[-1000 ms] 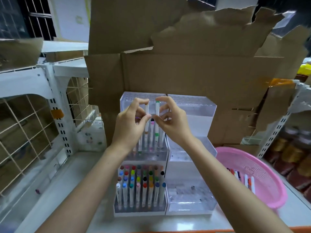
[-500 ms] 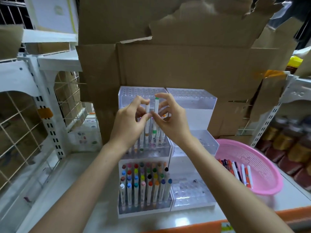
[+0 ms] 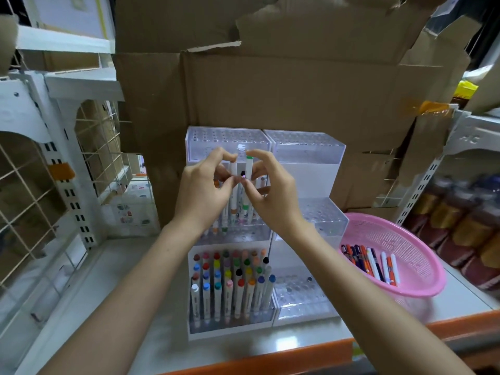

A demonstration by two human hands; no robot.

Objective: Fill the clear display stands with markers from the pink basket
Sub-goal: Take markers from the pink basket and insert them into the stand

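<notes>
Left hand (image 3: 201,196) pinches one white marker (image 3: 233,169), right hand (image 3: 273,201) one green-capped marker (image 3: 248,166), over two clear stands (image 3: 305,158) near the shelf's front edge (image 3: 270,355).

Torn brown cardboard (image 3: 270,90) fills the whole back here, patched with a strip of amber tape (image 3: 433,108) up at the right. Left side, a white slotted upright (image 3: 74,209) carries a wire grid (image 3: 24,198) and an orange tab (image 3: 61,170), with a small printed box (image 3: 130,209) near it. Down front, the pale glossy shelf (image 3: 130,307) ends in an orange lip (image 3: 270,353), and blurred brown bottles (image 3: 460,220) line the rack at right.
</notes>
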